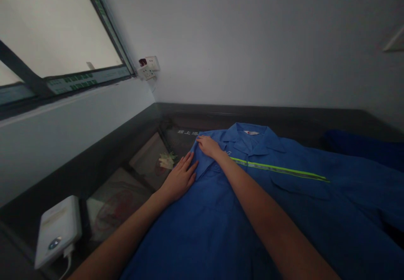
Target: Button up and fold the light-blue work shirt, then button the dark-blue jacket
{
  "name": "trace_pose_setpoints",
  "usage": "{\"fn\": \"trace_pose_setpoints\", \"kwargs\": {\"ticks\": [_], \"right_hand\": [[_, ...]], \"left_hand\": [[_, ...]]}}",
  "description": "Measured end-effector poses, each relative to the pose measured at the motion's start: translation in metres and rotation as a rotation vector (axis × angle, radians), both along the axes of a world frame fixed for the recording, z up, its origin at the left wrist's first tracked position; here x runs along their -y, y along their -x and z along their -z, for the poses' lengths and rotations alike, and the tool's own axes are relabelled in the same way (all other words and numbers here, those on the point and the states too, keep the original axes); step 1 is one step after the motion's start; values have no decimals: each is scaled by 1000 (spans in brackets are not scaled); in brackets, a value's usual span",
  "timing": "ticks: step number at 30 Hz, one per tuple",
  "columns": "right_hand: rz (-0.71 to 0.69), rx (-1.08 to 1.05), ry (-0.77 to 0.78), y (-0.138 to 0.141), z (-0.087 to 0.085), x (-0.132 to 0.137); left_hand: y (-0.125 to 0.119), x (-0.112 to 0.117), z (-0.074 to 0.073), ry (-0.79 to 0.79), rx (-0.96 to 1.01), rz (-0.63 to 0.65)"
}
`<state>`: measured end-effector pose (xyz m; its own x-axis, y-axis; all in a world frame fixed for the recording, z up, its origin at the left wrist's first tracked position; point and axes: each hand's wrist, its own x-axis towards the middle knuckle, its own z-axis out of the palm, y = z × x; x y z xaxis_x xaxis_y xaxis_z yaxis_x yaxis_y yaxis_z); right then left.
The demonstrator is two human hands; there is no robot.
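Observation:
A blue work jacket (284,196) with a yellow-green reflective stripe (280,170) lies spread on a dark glass-topped table (135,166), collar toward the wall. My left hand (179,178) lies flat with fingers stretched out at the jacket's left folded edge, partly on the glass. My right hand (208,145) rests further up on the left shoulder fold near the collar, fingers curled down onto the cloth, pressing or pinching it.
A white power bank (58,229) with a cable sits at the table's near left. Wall sockets (148,67) hang in the corner under a window (57,32). Dark blue cloth (362,147) lies at the far right by the wall.

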<state>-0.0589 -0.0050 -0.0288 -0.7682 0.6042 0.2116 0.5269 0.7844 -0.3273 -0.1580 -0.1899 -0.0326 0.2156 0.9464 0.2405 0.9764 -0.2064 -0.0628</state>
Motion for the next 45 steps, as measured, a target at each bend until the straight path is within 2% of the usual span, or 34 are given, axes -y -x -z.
{"fn": "trace_pose_setpoints", "kwargs": {"ticks": [5, 12, 17, 23, 28, 32, 35, 38, 41, 45], "right_hand": [[17, 65, 4, 1, 7, 0], [26, 143, 17, -2, 6, 2], [36, 180, 31, -3, 5, 3], [60, 162, 4, -4, 7, 5], [59, 40, -70, -9, 1, 12], [138, -128, -91, -18, -18, 23], [87, -192, -101, -35, -35, 35], [9, -199, -125, -67, -46, 51], [-15, -166, -108, -113, -46, 72], [-21, -115, -81, -185, -37, 103]], "left_hand": [[0, 2, -3, 80, -3, -54], [1, 4, -11, 153, -2, 6], [-3, 6, -16, 211, -7, -25], [-6, 6, -12, 198, -1, -50], [-5, 5, -4, 161, 52, -42], [-5, 9, -2, 101, 106, -42], [-5, 13, -3, 69, 131, -31], [-6, 15, -6, 62, 125, -8], [-7, 17, -8, 67, 98, -13], [-4, 17, -9, 81, 51, -16]]}}
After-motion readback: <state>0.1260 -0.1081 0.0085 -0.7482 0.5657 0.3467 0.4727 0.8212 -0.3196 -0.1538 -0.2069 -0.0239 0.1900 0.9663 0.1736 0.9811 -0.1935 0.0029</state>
